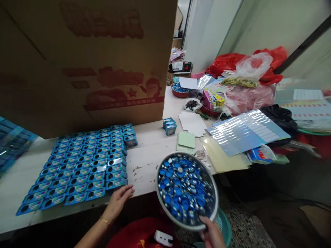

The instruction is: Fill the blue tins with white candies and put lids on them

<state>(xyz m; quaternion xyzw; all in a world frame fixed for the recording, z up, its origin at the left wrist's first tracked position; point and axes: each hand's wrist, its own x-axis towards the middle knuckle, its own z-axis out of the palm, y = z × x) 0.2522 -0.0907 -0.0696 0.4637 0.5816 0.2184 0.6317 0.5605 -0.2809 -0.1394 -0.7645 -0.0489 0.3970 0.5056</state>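
R hand (212, 234) grips bowl (165, 203) rim — wrist cut off, L hand (119, 201) flat

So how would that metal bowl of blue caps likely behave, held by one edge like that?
The metal bowl is heaped with small blue caps, so probably heavy. Gripped only at its near rim by the right hand, it may tip. The loose caps would likely slide and spill.

bowl (186, 190) right of boxes (82, 165), on table (147, 151)

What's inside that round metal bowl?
The metal bowl holds a heap of small blue and silvery caps. The right hand grips its near rim. The pile hides the bowl's bottom.
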